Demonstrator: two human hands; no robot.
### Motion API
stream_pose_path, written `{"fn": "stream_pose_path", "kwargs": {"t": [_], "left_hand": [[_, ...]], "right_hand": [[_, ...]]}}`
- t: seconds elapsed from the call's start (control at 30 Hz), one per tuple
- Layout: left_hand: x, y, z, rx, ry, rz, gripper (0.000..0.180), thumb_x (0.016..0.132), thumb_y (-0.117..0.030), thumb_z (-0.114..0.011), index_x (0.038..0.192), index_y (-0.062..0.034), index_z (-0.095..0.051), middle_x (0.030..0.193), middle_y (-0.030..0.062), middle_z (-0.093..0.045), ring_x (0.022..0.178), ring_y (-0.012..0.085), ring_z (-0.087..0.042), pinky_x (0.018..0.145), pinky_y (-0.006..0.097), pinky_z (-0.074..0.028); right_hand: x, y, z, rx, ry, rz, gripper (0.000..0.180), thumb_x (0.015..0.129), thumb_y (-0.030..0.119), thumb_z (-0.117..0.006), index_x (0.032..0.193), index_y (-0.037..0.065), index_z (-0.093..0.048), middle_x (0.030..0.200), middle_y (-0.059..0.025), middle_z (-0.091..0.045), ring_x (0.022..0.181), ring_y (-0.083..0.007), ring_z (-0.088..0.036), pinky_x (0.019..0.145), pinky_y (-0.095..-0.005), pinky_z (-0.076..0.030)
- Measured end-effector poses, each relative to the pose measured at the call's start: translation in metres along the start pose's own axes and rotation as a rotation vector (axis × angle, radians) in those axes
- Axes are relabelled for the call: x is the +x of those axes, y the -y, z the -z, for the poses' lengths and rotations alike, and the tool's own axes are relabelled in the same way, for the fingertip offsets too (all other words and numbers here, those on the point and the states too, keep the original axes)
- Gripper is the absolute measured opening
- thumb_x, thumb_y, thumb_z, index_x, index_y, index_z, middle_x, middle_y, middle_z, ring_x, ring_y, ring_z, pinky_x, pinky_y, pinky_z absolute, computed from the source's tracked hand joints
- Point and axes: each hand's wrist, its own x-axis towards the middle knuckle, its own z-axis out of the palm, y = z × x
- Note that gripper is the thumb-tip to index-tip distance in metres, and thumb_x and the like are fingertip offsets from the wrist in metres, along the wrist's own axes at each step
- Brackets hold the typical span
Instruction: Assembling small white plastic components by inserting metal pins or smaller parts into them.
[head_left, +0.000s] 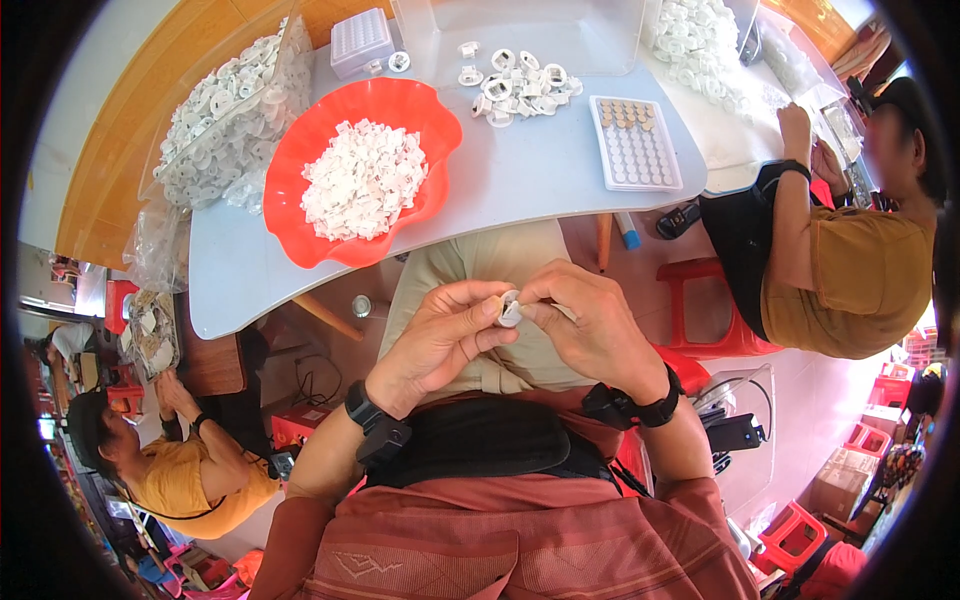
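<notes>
Over my lap, my left hand (455,325) pinches a small round white plastic part (509,308) between thumb and forefinger. From the other side my right hand (580,315) has its thumb and fingers closed at the part's edge; whether they also grip a smaller piece is hidden. On the table beyond stands a red wavy-rimmed bowl (445,165) heaped with small white plastic pieces (365,180). Farther back lies a loose pile of similar round white parts (525,88), some showing dark openings. To its right is a white tray (672,165) with tan discs (628,115) in its far rows.
A clear bin (290,110) full of white parts stands at the left, above a plastic bag (158,245). A white cell rack (361,40) and another clear bin (530,35) are at the back. Co-workers sit at right (850,270) and lower left (205,475).
</notes>
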Motion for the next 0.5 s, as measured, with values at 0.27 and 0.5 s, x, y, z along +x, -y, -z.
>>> {"fn": "stream_pose_path", "kwargs": {"t": [0.27,0.5], "left_hand": [[-0.0014,-0.0018,-0.0003,0.0,-0.008,-0.014,0.025,0.096,-0.011,-0.062,0.119,0.0001,-0.063,0.111,0.0094,-0.067,0.1,0.0169,-0.067,0.087,0.031,-0.061],[-0.0012,-0.0003,0.0009,-0.033,0.007,-0.025,0.026,0.097,-0.01,-0.061,0.12,0.0006,-0.062,0.113,0.0101,-0.067,0.103,0.0178,-0.067,0.088,0.033,-0.06]], "right_hand": [[-0.0051,0.0046,0.0085,0.123,-0.074,-0.209,0.009,0.085,-0.002,-0.067,0.094,0.001,-0.065,0.091,-0.0109,-0.065,0.079,-0.0229,-0.064,0.07,-0.0322,-0.049],[-0.0079,0.0026,0.0055,0.162,-0.098,-0.244,0.008,0.087,-0.001,-0.067,0.095,0.0,-0.066,0.09,-0.0081,-0.064,0.08,-0.0166,-0.062,0.072,-0.0285,-0.049]]}}
